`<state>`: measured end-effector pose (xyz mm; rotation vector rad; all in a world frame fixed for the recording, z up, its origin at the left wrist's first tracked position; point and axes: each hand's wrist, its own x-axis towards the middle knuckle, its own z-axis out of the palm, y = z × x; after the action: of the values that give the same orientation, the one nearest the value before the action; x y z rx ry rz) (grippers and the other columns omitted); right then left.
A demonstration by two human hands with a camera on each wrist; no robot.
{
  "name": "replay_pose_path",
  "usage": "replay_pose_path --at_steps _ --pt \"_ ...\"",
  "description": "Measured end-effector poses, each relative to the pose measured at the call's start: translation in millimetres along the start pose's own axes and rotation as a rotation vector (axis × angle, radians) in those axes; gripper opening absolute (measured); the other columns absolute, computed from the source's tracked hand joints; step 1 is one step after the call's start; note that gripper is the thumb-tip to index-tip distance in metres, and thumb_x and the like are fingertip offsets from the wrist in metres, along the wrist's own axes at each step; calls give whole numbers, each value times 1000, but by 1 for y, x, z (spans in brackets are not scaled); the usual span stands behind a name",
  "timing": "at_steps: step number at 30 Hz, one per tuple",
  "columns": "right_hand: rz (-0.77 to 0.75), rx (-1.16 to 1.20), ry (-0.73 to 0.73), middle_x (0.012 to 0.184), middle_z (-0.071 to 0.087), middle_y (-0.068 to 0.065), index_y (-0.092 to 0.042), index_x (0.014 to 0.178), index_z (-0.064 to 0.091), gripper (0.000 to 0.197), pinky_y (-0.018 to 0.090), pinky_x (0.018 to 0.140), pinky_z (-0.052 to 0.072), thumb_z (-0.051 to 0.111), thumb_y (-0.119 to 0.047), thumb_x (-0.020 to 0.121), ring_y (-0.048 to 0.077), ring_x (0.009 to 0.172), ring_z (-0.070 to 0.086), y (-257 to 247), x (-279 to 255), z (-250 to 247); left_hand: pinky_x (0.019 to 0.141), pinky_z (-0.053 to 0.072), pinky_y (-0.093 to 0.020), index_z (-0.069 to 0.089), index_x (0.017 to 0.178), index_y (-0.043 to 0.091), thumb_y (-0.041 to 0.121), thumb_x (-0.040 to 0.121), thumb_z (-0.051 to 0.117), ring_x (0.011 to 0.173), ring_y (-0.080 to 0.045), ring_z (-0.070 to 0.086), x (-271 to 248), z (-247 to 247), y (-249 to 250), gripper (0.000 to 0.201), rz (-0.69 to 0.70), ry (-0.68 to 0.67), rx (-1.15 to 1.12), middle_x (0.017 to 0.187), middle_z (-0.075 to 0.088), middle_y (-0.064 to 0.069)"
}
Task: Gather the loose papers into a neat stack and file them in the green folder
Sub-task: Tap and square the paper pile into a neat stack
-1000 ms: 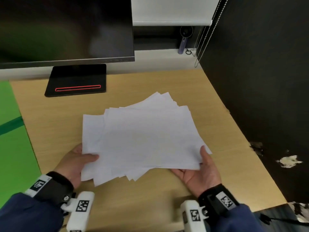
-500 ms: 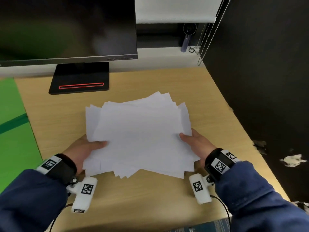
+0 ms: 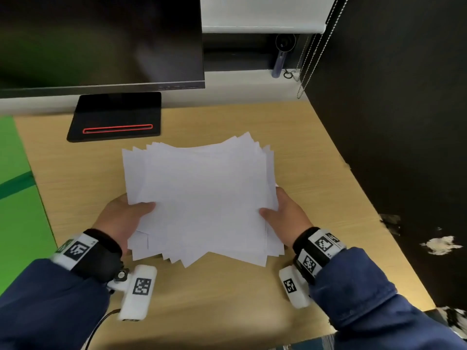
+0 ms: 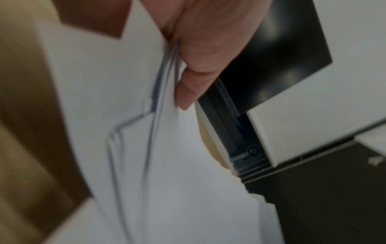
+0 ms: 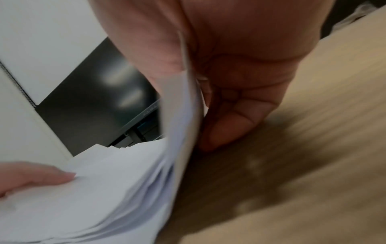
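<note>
Left hand and right hand each grip a side edge of the papers, thumbs on top, fingers beneath. Sheets remain fanned, held over the worktop. Advise loosening grip, tapping edges square. Green folder lies at left.

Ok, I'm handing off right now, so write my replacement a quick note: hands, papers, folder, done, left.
Left hand: grips the papers' left edge, thumb on top.
Right hand: grips the right edge the same way.
Papers: one bundle over the desk, corners fanned out, not squared.
Green folder: flat at the desk's left edge; whether it is open is not visible.
Done: sheets gathered.
Left: square the edges, file in the folder.
</note>
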<state>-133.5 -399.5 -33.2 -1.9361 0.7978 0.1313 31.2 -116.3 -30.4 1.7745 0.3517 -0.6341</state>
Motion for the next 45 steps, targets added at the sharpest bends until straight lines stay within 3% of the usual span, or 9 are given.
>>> replay_pose_path --at_steps 6,13,18,24,29,33,36,39,45 --pt "-149 -394 111 140 40 6 -25 135 54 41 41 112 33 57 -26 94 26 132 32 -2 15 -5 78 54 -45 66 119 9 11 91 66 96 -32 66 -3 -5 3 28 -205 -56 -237 111 70 -15" --pt "2 -253 -25 128 49 7 -27 123 64 44 44 95 55 65 -46 83 29 109 60 -23 54 -24 93 50 -56 65 120 4 14 93 65 103 -36 65 -10 3 3 28 -327 -112 -301 115 69 -19" --pt "-7 -602 13 142 40 6 -31 141 50 56 44 104 39 57 -52 89 30 130 36 -28 69 -24 87 53 -55 60 127 -1 1 89 68 106 -39 64 -12 12 -6 39 -223 -21 -163 119 66 -22" --pt "-41 -215 -164 107 74 5 -22 101 74 34 46 92 57 71 -46 78 25 98 70 -31 63 -23 74 52 -45 60 125 -1 -9 91 58 91 -34 64 -4 -25 -6 35 -177 -32 -102 107 67 -19" --pt "-74 -85 -196 108 72 -2 -29 99 76 31 33 86 59 73 -50 76 17 98 70 -33 52 -10 93 50 -58 66 119 2 -6 87 63 102 -40 65 4 -52 0 33 -193 -76 -47 117 68 -25" --pt "-48 16 -211 102 69 -11 -37 94 66 14 23 77 58 76 -37 83 9 90 69 -36 46 -1 81 53 -47 69 105 9 5 90 64 89 -33 66 -4 -39 1 16 -172 -85 -113 91 77 -13" --pt "-37 7 -167 120 66 1 -39 105 65 51 44 93 56 73 -63 61 23 109 65 -32 46 7 75 52 -42 69 106 10 18 92 65 88 -32 66 -12 -32 -4 16 -188 -112 -185 98 74 -13" --pt "-44 167 -185 119 71 -2 -34 115 66 45 42 93 57 78 -51 75 19 103 70 -32 38 7 77 54 -42 70 108 10 28 91 66 92 -34 68 -17 -33 -7 25 -234 -159 -223 101 74 -14" --pt "-15 411 6 120 67 -7 -28 134 51 58 31 80 55 79 -30 83 13 105 67 -17 40 5 94 51 -56 64 123 -4 -6 86 63 110 -44 65 -13 -33 -8 37 -191 -153 -137 121 68 -28"
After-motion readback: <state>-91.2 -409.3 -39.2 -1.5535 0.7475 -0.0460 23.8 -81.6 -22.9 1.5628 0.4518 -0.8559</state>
